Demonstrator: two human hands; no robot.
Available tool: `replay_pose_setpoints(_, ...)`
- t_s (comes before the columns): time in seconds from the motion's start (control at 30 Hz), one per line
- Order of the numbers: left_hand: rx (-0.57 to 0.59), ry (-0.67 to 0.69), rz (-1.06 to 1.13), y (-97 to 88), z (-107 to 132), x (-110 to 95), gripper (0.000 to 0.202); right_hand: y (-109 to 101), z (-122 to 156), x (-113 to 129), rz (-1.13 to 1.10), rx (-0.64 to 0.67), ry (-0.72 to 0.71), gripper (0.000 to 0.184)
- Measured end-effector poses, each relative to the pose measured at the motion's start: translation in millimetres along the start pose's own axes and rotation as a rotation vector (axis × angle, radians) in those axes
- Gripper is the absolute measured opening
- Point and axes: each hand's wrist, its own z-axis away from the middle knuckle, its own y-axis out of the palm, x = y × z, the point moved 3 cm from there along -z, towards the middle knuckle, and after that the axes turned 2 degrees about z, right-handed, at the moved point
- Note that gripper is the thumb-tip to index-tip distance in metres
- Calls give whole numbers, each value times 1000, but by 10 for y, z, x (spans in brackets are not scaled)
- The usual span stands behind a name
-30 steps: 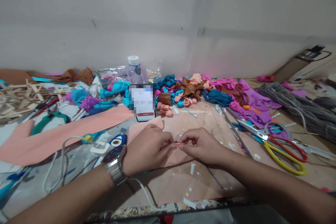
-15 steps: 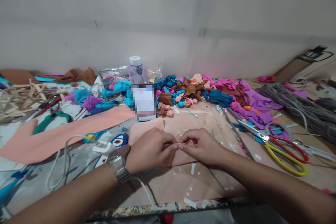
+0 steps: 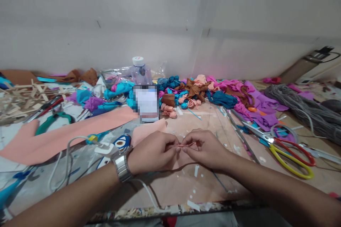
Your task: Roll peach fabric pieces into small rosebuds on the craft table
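Observation:
Above the middle of the table, my left hand (image 3: 156, 150) and my right hand (image 3: 204, 148) pinch the rolled top edge of a peach crepe paper piece (image 3: 182, 161) between thumbs and fingers. The fingertips of both hands nearly meet. Below the fingers the paper hangs down as a loose sheet. A metal watch (image 3: 122, 163) circles my left wrist. Just behind my left hand lies another peach paper sheet (image 3: 149, 131), partly covered by it.
A phone (image 3: 146, 103) leans against a clear bottle (image 3: 140, 72). Peach paper roses (image 3: 168, 110) and crumpled coloured paper (image 3: 194, 88) line the back. Scissors (image 3: 290, 156) and grey cord (image 3: 301, 110) lie right; green pliers (image 3: 54, 120), a long peach strip (image 3: 71, 136) and a white cable (image 3: 66, 156) left.
My hands stay almost in place on the paper. Its rolled edge shows a little more clearly between the fingertips, and the view has shifted very slightly.

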Motion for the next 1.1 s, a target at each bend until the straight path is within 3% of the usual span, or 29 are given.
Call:
replay_pose_setpoints(0.17, 16, 38, 23, 9, -2, -9, 27, -2, 0, 17, 35, -30, -67, 21)
replay_pose_setpoints(0.37, 15, 48, 67, 6, -3, 5, 29, -14, 2, 43, 96, -64, -164, 19)
replay_pose_setpoints(0.87, 36, 70, 63, 12, 11, -2, 28, -22, 5, 55, 90, -29, -129, 15)
replay_pose_setpoints(1.1, 56, 69, 81, 3, 12, 0, 26, -17, 3, 63, 98, -59, -181, 20)
